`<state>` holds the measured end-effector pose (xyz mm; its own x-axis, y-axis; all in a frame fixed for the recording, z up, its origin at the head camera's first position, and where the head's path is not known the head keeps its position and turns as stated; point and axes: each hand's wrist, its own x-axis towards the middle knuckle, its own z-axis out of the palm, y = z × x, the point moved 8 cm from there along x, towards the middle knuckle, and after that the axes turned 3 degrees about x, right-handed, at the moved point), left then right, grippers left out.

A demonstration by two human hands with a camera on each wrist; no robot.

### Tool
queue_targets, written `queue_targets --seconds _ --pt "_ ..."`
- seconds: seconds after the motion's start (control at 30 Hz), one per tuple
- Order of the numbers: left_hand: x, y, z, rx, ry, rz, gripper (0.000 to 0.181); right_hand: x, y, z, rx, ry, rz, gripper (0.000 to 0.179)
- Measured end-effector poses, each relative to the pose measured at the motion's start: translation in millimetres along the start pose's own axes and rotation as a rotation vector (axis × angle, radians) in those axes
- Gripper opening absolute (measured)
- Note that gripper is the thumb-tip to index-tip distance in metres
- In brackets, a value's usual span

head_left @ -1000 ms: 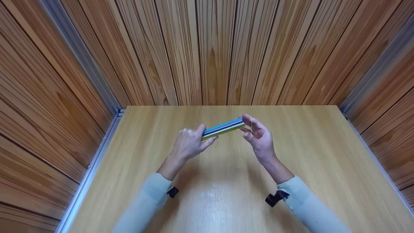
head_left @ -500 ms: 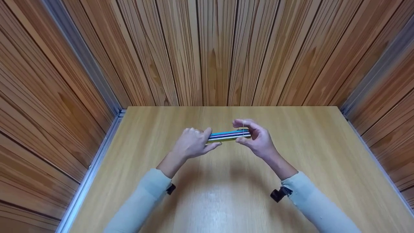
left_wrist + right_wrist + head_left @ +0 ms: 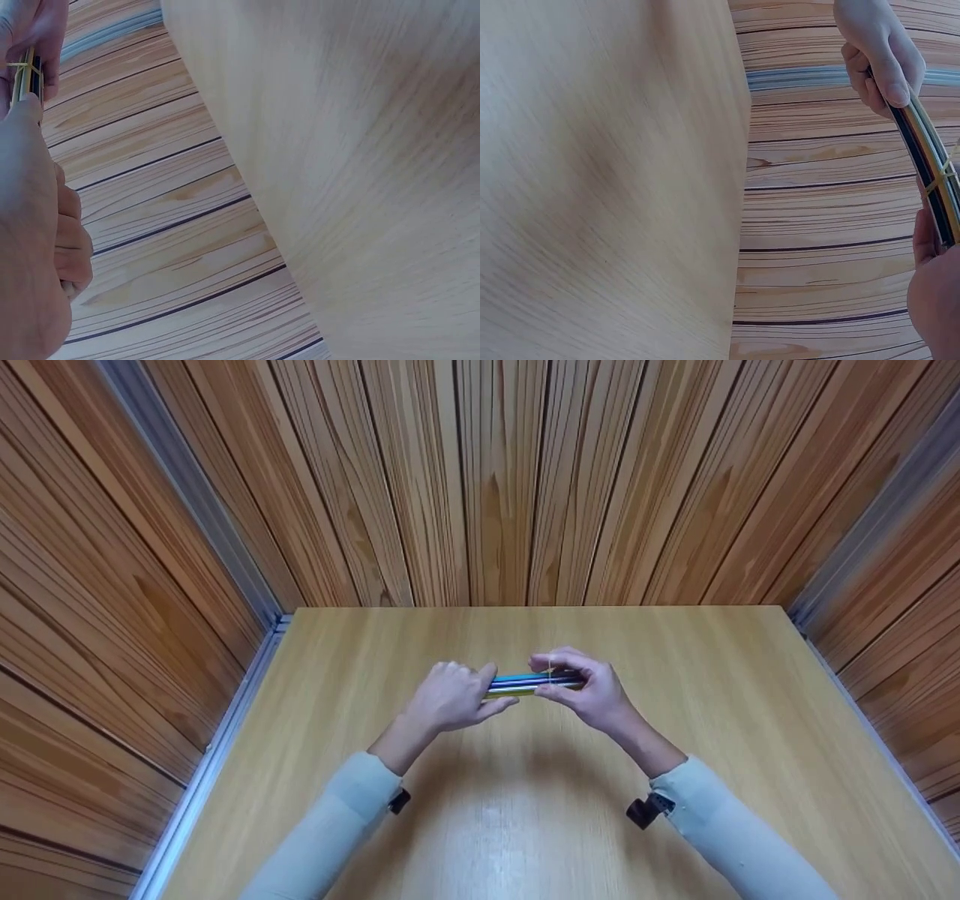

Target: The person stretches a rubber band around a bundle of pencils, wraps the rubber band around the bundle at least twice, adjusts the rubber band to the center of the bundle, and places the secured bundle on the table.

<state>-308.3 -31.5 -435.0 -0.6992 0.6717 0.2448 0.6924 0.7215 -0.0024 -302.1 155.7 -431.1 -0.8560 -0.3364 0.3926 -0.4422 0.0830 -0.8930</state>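
A bundle of slim, pencil-like sticks (image 3: 516,682) in blue, dark, white and yellow is held level above the table. My left hand (image 3: 452,697) grips its left end, thumb along the side. At the other end my right hand (image 3: 592,690) has its fingers and thumb curled around the sticks. A thin yellow rubber band (image 3: 943,177) crosses over the bundle in the right wrist view. In the head view it runs upright between my right fingers and thumb. Both ends of the bundle are partly hidden by the hands.
The wooden table (image 3: 495,825) lies beneath both hands. Wood-plank walls (image 3: 495,487) stand behind it and at both sides, with metal rails (image 3: 225,735) along the edges. A small black camera (image 3: 649,810) sits on the right wrist.
My right hand has moved down and left over the bundle's right end, bringing the rubber band around it. The bundle has gone from slanted to nearly level and sits lower.
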Motion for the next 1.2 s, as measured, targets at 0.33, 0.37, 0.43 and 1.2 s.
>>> queue_targets --seconds 0.33,0.37,0.43,1.2 --pt "0.8 2.0 8.7 -0.032 -0.097 -0.017 0.051 -1.0 -3 -6 -0.024 0.032 -0.149 0.022" --pt "1.1 2.4 10.3 -0.035 -0.106 -0.018 0.051 -0.9 -3 -6 -0.022 0.035 -0.155 0.020" --pt "1.3 4.0 14.2 -0.039 -0.128 -0.019 0.052 -0.4 -2 -6 -0.017 0.041 -0.163 0.018" --pt "-4.1 2.9 48.7 -0.089 -0.231 -0.088 0.057 12.6 -9 0 0.066 0.016 -0.124 0.010"
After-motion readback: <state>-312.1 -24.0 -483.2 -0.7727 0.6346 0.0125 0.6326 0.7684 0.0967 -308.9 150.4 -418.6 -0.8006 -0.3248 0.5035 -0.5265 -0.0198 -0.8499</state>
